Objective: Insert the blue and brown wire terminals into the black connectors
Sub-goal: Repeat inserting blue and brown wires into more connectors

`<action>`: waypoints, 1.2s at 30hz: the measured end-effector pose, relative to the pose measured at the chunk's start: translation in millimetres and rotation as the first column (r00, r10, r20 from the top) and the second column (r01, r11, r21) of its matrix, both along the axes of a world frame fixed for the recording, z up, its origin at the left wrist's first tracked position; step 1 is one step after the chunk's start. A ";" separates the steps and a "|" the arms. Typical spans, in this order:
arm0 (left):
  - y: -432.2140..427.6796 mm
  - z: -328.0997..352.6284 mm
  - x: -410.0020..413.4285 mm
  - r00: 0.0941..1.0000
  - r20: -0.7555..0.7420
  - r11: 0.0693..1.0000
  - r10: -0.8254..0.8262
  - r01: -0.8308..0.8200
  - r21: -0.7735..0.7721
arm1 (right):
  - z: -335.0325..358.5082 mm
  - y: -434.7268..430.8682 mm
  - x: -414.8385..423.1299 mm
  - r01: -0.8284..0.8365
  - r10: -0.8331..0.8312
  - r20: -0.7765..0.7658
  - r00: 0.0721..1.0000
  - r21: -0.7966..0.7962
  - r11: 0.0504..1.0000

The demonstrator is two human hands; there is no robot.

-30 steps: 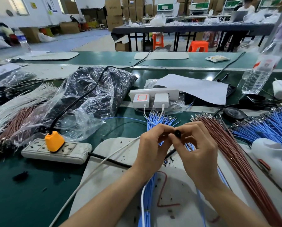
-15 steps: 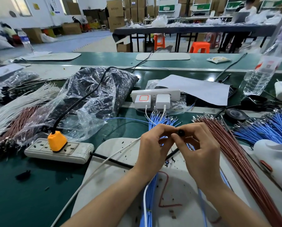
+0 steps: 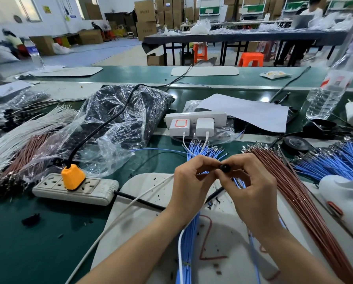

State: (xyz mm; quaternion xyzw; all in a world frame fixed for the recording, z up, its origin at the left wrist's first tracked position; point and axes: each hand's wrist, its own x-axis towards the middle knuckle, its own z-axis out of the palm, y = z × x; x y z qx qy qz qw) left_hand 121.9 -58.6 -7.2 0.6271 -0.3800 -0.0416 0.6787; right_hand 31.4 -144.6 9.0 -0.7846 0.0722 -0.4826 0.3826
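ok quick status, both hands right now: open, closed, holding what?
Left hand: closed in a pinch beside the black connector; what it pinches cannot be told.
Right hand: closed, thumb and fingertips pinching the black connector.

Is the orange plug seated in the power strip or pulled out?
Seated: the orange plug stands in the power strip, its body flush on a socket.

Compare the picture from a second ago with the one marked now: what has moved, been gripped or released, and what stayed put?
Almost nothing changed. Both hands, left hand and right hand, keep pinching the small round black connector between their fingertips above the bundle of blue wires; nothing was picked up or released. The bundle of brown wires and the white power strip with the orange plug lie as before.
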 end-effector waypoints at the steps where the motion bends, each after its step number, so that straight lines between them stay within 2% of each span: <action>1: 0.2 1.0 0.1 1.000 -0.014 1.000 -0.008 0.008 -0.004 | 0.8 -0.2 0.0 -0.006 0.006 -0.003 1.000 0.015 1.000; 12: -3.7 2.6 -2.9 0.999 0.036 1.000 -0.010 0.010 0.003 | 9.0 0.9 -3.5 0.023 -0.021 0.027 0.999 -0.073 0.997; 15: -2.5 1.5 -1.4 0.997 0.070 0.999 -0.038 0.036 0.026 | 10.9 3.6 -3.2 0.011 -0.012 0.008 1.000 0.036 0.999; 17: -1.5 2.7 -1.2 0.985 0.138 0.994 -0.107 0.103 0.036 | 11.0 4.6 -2.4 0.016 -0.016 -0.007 1.000 0.036 0.999; 19: -1.2 2.0 0.1 0.956 0.262 0.992 -0.128 0.119 0.050 | 12.3 4.9 -1.8 0.020 -0.022 -0.041 0.999 -0.048 0.999; 21: -1.3 1.0 2.4 0.925 0.370 0.997 -0.080 0.072 0.035 | 15.9 1.4 -2.3 0.018 -0.023 -0.042 0.999 -0.111 0.994; 23: -2.2 0.0 3.4 0.900 0.436 1.000 -0.010 0.010 0.003 | 18.5 -9.2 -4.3 0.118 -0.126 -0.037 0.991 -0.156 0.981; 24: -2.7 -0.2 2.9 0.899 0.438 1.000 0.020 -0.018 -0.010 | 17.7 -18.5 -5.1 0.222 -0.240 -0.076 0.968 -0.191 0.956; 25: -3.3 0.1 2.6 0.903 0.426 0.999 0.046 -0.042 -0.019 | 16.7 -29.7 -5.8 0.323 -0.376 -0.178 0.909 -0.267 0.908; 26: -3.5 0.6 2.6 0.908 0.412 0.998 0.070 -0.065 -0.025 | 14.2 -40.9 -6.8 0.385 -0.515 -0.342 0.786 -0.380 0.841; 27: -3.7 0.7 2.2 0.913 0.398 0.996 0.087 -0.082 -0.029 | 10.2 -50.6 -8.2 0.399 -0.616 -0.499 0.610 -0.479 0.782; 28: -3.7 0.5 2.0 0.919 0.383 0.996 0.093 -0.089 -0.028 | 7.5 -57.3 -9.7 0.393 -0.650 -0.613 0.450 -0.518 0.760; 29: -3.7 0.5 1.6 0.925 0.369 0.996 0.089 -0.086 -0.024 | 6.1 -60.5 -10.9 0.388 -0.640 -0.688 0.341 -0.518 0.763; 30: -3.6 0.6 1.2 0.929 0.363 0.997 0.077 -0.077 -0.016 | 3.6 -62.1 -11.6 0.392 -0.622 -0.725 0.294 -0.502 0.771; 31: -3.7 1.0 0.4 0.927 0.371 0.998 0.063 -0.066 -0.004 | 1.7 -62.9 -11.3 0.401 -0.617 -0.733 0.288 -0.493 0.772; 36: -3.3 1.7 -1.8 0.870 0.492 0.997 0.025 -0.060 0.055 | -3.0 -69.6 -6.6 0.486 -0.663 -0.667 0.340 -0.478 0.731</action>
